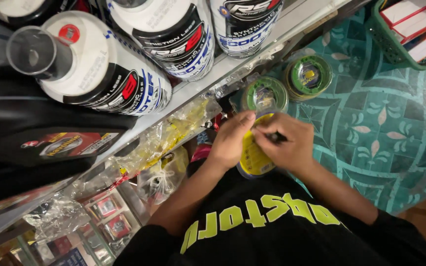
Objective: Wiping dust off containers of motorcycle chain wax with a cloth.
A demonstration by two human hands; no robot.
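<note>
The left hand point(232, 138) is curled around a round yellow spool point(253, 155), holding it up over the teal patterned floor point(385, 128). The right hand point(284, 143) is closed, pinching a small dark thing point(276, 137) on top of the spool. Two green spools point(286, 84) lie on the floor just past the hands. White and black oil bottles point(99, 64) stand along the shelf edge. The work on the yellow spool looks only partly done

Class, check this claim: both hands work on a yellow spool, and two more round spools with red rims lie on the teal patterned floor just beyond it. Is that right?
Not quite. The head view shows the two spools have green rims, not red. The rest holds: left hand and right hand work on the yellow spool, above the teal patterned floor.
</note>
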